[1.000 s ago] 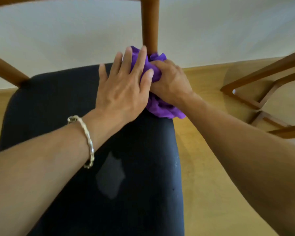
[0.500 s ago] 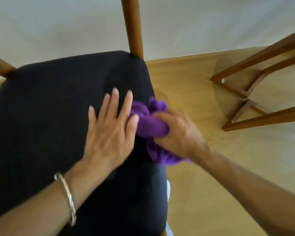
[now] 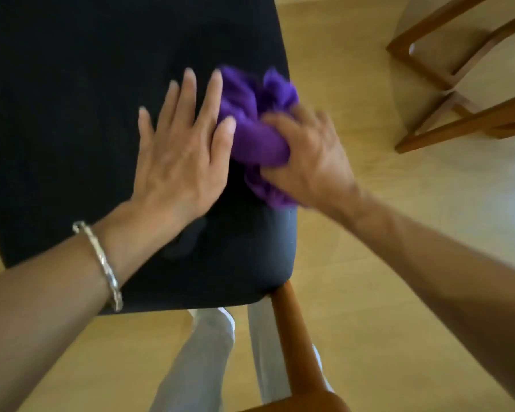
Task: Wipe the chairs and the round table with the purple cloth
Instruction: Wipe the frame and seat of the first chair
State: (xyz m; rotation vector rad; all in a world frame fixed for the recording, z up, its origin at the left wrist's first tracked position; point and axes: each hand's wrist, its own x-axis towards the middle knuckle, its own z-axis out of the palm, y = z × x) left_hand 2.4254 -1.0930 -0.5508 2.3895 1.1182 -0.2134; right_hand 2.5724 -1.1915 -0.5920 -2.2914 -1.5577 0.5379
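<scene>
Head view looks almost straight down, apparently close above the dark seat (image 3: 72, 114).

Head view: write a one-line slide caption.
Right hand grips the purple cloth on the black chair seat while the left hand lies flat beside it.

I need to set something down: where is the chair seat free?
Free: the black seat left of the left hand, and its far part beyond both hands. Crowded: the right edge, where the right hand grips the purple cloth.
</scene>
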